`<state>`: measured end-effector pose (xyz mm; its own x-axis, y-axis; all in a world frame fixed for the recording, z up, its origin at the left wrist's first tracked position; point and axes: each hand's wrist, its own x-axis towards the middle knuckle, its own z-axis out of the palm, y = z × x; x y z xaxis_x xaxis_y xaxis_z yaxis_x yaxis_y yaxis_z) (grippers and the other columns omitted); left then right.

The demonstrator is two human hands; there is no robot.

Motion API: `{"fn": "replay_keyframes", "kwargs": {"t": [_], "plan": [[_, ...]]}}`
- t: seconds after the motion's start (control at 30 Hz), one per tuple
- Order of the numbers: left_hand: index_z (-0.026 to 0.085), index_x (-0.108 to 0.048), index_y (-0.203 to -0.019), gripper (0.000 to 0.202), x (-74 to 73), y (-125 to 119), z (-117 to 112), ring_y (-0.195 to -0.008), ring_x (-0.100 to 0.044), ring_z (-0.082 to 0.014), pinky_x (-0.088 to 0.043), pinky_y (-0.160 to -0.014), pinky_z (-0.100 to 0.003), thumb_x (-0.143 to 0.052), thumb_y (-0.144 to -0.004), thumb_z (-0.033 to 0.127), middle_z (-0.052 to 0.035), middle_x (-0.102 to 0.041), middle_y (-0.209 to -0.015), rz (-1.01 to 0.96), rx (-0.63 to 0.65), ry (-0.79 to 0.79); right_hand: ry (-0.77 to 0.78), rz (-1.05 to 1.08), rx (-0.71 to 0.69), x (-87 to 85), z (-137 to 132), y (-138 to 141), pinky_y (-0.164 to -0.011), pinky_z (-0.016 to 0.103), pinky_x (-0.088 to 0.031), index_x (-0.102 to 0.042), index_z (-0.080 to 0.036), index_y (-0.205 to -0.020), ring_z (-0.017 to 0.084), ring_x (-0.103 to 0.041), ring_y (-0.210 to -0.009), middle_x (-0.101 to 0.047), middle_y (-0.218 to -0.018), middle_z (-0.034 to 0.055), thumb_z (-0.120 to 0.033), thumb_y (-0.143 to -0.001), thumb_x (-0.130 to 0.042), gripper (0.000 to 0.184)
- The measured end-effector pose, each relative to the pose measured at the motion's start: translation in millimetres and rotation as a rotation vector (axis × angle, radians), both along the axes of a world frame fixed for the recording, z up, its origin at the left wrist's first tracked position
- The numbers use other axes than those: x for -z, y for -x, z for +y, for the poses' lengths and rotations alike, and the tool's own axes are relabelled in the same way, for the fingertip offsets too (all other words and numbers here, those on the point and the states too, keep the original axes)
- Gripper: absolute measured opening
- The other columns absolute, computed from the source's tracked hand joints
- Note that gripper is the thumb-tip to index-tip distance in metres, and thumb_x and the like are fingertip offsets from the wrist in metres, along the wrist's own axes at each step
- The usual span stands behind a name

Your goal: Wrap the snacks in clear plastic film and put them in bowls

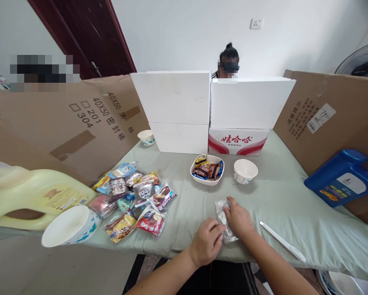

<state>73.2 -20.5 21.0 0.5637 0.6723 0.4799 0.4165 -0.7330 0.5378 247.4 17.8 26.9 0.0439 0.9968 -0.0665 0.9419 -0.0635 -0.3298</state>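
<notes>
A clear, silvery snack packet (222, 213) lies on the pale green cloth (278, 192) near the table's front edge. My right hand (239, 219) rests on it with fingers curled over its right side. My left hand (206, 241) pinches its lower left edge between thumb and fingers. Just beyond, a white dish (207, 179) holds several wrapped snacks, and an empty white paper bowl (245, 170) stands to its right.
A pile of snack packets (134, 196) lies at left, with a white bowl (70, 225) and a yellow jug (33, 196). A white knife-like tool (282, 241) lies right of my hands. A blue jug (343, 178), white boxes (211, 106), cardboard walls and a seated person (228, 61) stand behind.
</notes>
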Motion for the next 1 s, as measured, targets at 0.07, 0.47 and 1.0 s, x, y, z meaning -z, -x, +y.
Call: {"fn": "replay_keyframes", "kwargs": {"t": [0.07, 0.47, 1.0], "plan": [[0.016, -0.063, -0.106, 0.026, -3.3, -2, 8, -0.084, -0.057, -0.0214, -0.050, -0.078, -0.038, -0.042, -0.090, 0.019, -0.0100, -0.062, -0.090, -0.010, -0.083, -0.042, -0.009, -0.001, 0.005, 2.3, -1, 1, -0.076, 0.033, -0.047, -0.044, -0.012, -0.133, 0.026, -0.068, -0.093, -0.070, -0.107, 0.0157, -0.031, -0.096, -0.038, 0.041], [0.022, -0.057, -0.122, 0.034, 8.9, -19, 47, -0.127, -0.046, -0.0262, -0.035, -0.107, -0.047, -0.060, -0.088, 0.029, -0.0082, -0.055, -0.132, 0.287, 0.008, 0.033, -0.005, 0.235, 0.074, 4.4, 3, -21, -0.066, 0.027, -0.046, -0.049, -0.016, -0.123, 0.019, -0.069, -0.075, -0.072, -0.083, 0.0054, -0.029, -0.092, -0.043, 0.034], [0.030, -0.052, -0.132, 0.039, 0.6, -23, 51, -0.129, -0.041, -0.0263, -0.032, -0.105, -0.046, -0.053, -0.093, 0.033, -0.0061, -0.048, -0.140, 0.472, 0.032, 0.019, -0.449, -0.257, -0.542, 16.8, -107, -22, -0.113, 0.047, -0.022, -0.040, -0.019, -0.142, 0.029, -0.029, -0.140, -0.042, -0.148, 0.0096, -0.039, -0.085, -0.057, 0.063]]}}
